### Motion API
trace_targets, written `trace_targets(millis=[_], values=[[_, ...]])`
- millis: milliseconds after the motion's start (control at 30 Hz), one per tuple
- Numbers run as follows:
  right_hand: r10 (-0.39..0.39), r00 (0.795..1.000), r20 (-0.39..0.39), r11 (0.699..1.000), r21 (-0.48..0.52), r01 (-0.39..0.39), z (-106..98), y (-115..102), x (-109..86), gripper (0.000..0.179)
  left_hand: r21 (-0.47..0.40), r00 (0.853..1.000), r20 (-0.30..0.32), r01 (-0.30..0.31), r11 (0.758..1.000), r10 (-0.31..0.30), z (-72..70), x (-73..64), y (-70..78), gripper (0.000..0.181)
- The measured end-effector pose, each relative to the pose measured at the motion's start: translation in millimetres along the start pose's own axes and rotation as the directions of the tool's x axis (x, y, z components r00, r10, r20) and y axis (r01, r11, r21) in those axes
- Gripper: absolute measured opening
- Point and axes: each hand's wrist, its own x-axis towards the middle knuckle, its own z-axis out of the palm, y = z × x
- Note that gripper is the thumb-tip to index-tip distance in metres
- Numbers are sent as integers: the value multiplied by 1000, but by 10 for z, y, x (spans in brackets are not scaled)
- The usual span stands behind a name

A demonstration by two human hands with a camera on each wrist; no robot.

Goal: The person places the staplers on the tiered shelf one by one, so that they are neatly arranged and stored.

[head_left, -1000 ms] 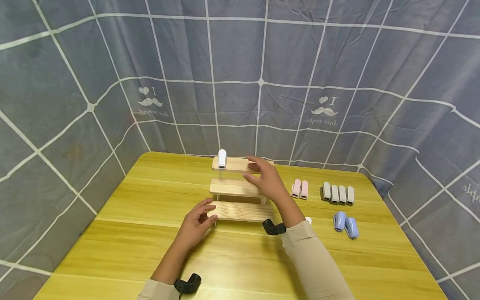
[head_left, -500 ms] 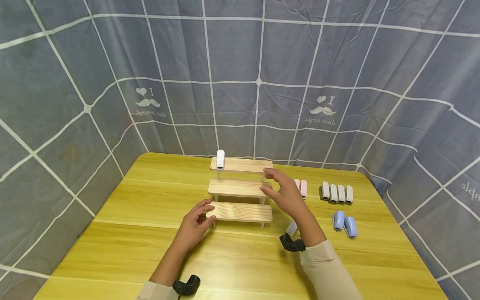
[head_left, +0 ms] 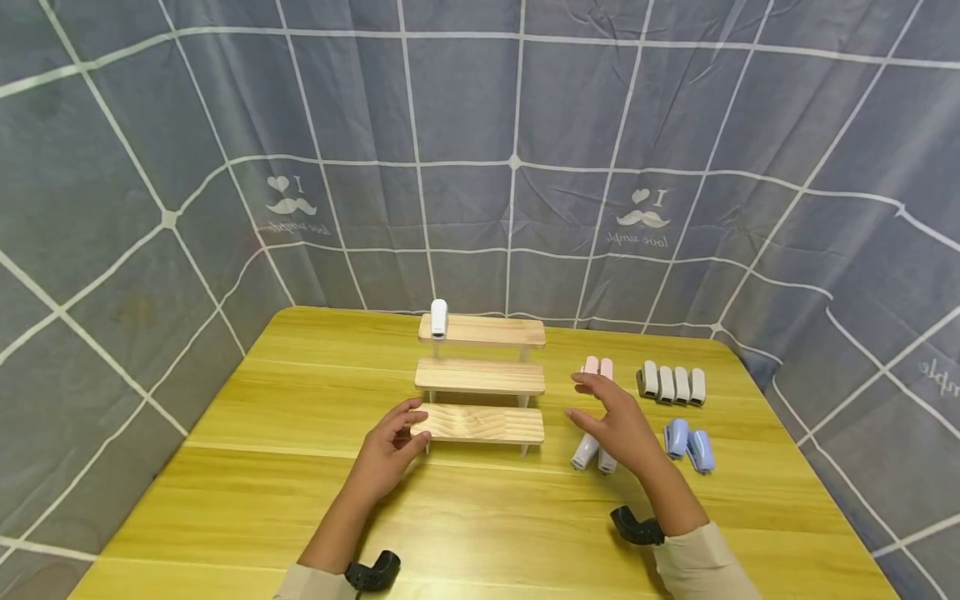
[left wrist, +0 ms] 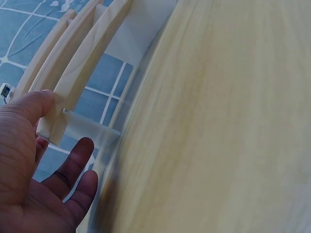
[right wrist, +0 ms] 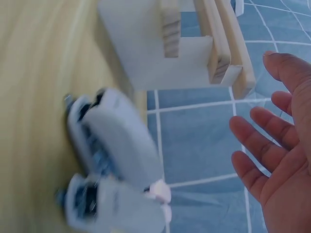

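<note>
The left hand (head_left: 390, 446) pinches the wooden stand (head_left: 480, 377) by its lowest board (head_left: 480, 424) between its fingers (left wrist: 36, 104), the right hand (head_left: 621, 423) hovers right of the stand, fingers spread, near two pale staplers (head_left: 585, 452) on the desk (head_left: 480, 525), and a white stapler (head_left: 438, 319) sits on the stand's top board (head_left: 495, 331), leftmost.

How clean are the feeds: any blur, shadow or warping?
Right wrist: the two pale staplers are blurred, while the right hand looks sharper; left wrist: a dark shadow lies on the table near the left hand; head: grid lines on the curtain bow, probably lens distortion plus draping.
</note>
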Motion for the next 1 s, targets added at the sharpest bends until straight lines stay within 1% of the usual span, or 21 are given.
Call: trace_targets(millis=[167,267,367,500,667,733,1000], values=[[-24,1000,-14,999,-30,23,-40,78,-159,57,-10,1000,0,5,1000,-5,-1,1,13,30],[-19,1000,-19,999,-39,19,-64,128,-257,57,-11,1000,2,1,1000,-1,2,3,4,30],[6,1000,-18,999,-37,-7,-98,167,-348,56,-12,1000,-2,-2,1000,2,4,4,-2,30],[59,998,-5,998,-30,-59,-137,215,-462,54,-4,1000,-8,-15,1000,15,4,3,-1,30],[110,994,20,994,-22,-110,-152,273,-572,54,-8,1000,0,3,1000,-3,-2,-2,-5,30],[125,992,27,992,-23,-124,-148,290,-603,55,-11,1000,3,13,1000,-13,-6,-3,-7,30],[161,986,38,986,-40,-159,-125,374,-658,57,-6,1000,10,3,1000,-3,-3,2,-29,32]])
